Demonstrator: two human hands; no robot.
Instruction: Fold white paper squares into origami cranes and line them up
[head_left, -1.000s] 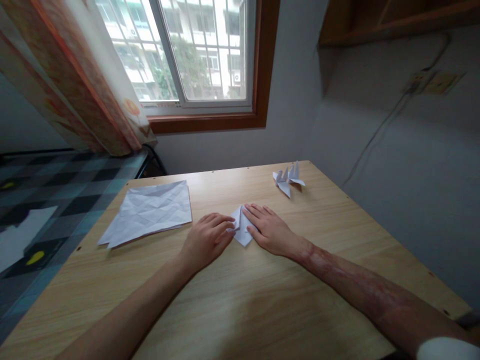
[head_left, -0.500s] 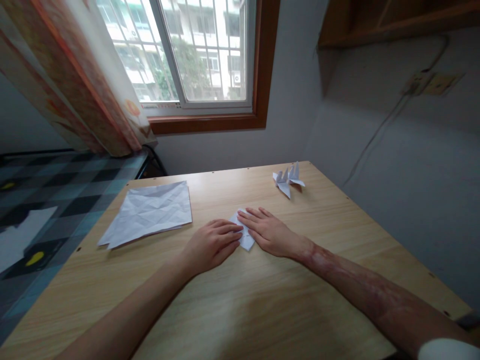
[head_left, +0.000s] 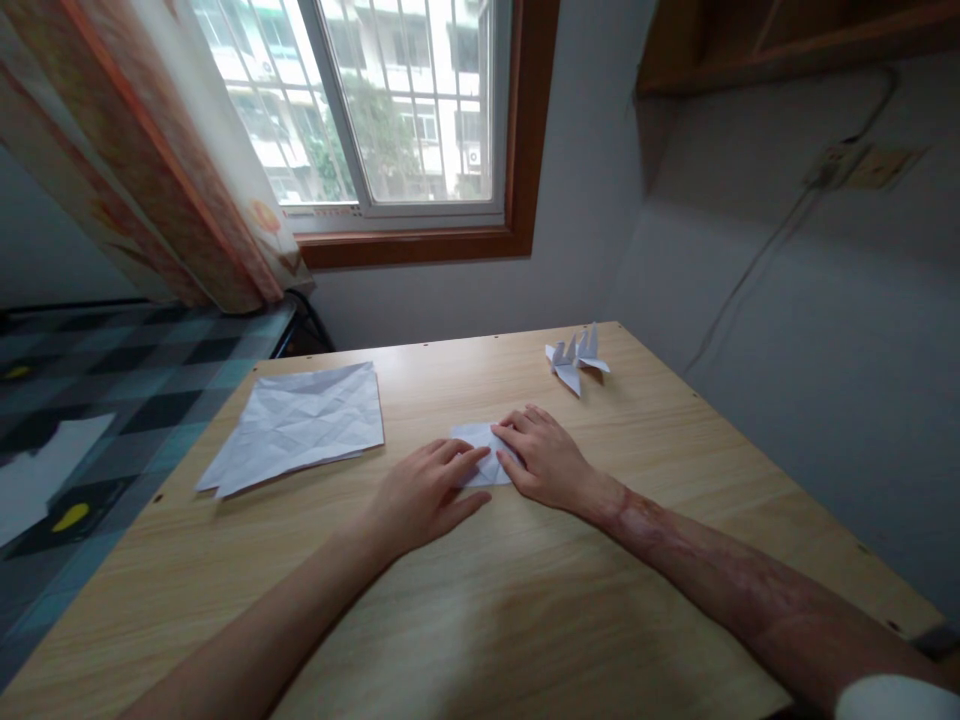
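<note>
A small folded piece of white paper (head_left: 474, 436) with crease lines lies on the wooden table (head_left: 480, 600) between my two hands. My left hand (head_left: 427, 490) rests at its left side, fingers stretched over the paper and thumb apart on the near side. At the right edge, my right hand (head_left: 547, 455) has bent fingers and thumb closed on the paper; its corner there is covered. Farther back on the right stand two folded paper cranes (head_left: 571, 360), close together.
Creased white paper sheets (head_left: 315, 420) lie stacked at the table's back left. A checked cloth surface (head_left: 150, 380) with more white paper (head_left: 52, 470) is beyond the left edge. Window (head_left: 405, 120) and wall (head_left: 427, 295) border the far side.
The folded paper has turned and shows a wider, straighter outline. My right fingers have gone from lying flat to bent at its right edge; my left thumb has spread away.
</note>
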